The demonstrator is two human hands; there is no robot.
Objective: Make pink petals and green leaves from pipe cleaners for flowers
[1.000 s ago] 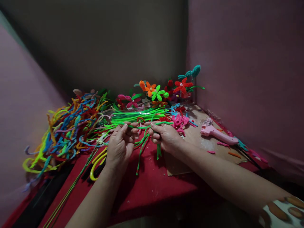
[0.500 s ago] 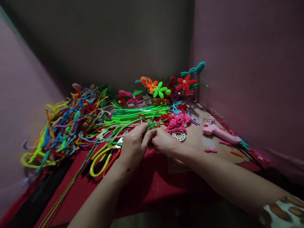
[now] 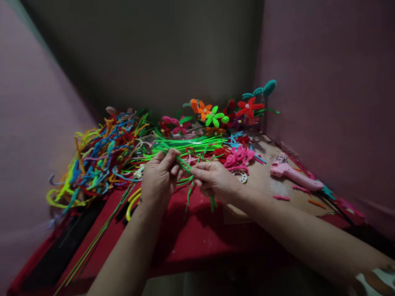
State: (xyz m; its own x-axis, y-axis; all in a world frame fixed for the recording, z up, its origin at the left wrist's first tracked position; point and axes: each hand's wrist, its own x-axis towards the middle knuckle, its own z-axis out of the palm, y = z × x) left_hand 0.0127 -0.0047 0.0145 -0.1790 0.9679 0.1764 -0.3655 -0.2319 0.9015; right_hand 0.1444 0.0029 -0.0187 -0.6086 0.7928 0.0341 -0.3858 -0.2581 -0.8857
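My left hand [image 3: 159,176] and my right hand [image 3: 213,179] are both pinched on the same green pipe cleaner [image 3: 186,168], which runs between them above the red cloth [image 3: 185,234]. Its loose ends hang down below my right hand. Just behind my hands lies a bundle of neon-green pipe cleaners [image 3: 188,144]. Pink bent pieces [image 3: 239,158] lie right of my right hand, beside a small white ring [image 3: 241,176].
A tangled heap of many-coloured pipe cleaners [image 3: 98,158] fills the left. Finished pipe-cleaner flowers [image 3: 216,117] stand at the back corner. A pink glue gun [image 3: 294,172] lies on cardboard [image 3: 271,185] at the right. Yellow-handled scissors [image 3: 132,203] and thin green wires [image 3: 92,246] lie lower left. Walls close in on three sides.
Half a second ago my hands were pressed together over the pipe cleaner; now they have drawn apart, with it stretched between them. The camera view shifted slightly.
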